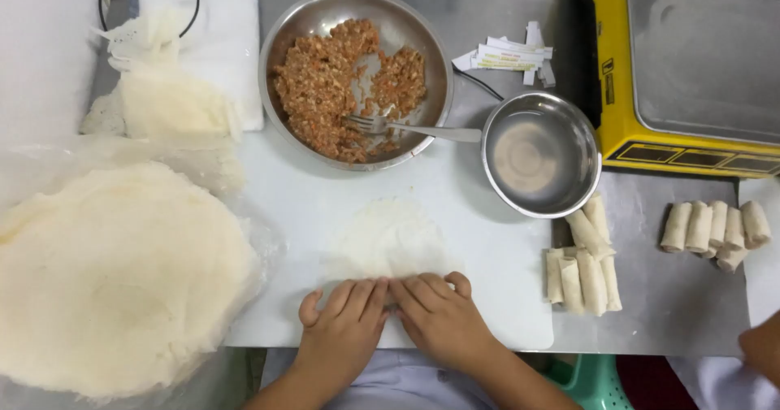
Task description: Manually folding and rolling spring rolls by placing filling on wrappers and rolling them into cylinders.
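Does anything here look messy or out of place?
Mostly tidy. The finished rolls beside the white board lie jumbled, some stacked at angles. Torn wrapper scraps sit heaped behind the round wrapper stack. Both hands, left and right, press one wrapper.

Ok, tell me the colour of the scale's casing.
Yellow with black markings on the scale, seen in the head view.

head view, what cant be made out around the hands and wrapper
- Head view: near edge of the wrapper and any filling in it, hidden under left hand and right hand.
- Wrapper stack, cut off by left edge.
- Paper slips, print too small.
- Another person's arm, cut by right edge.
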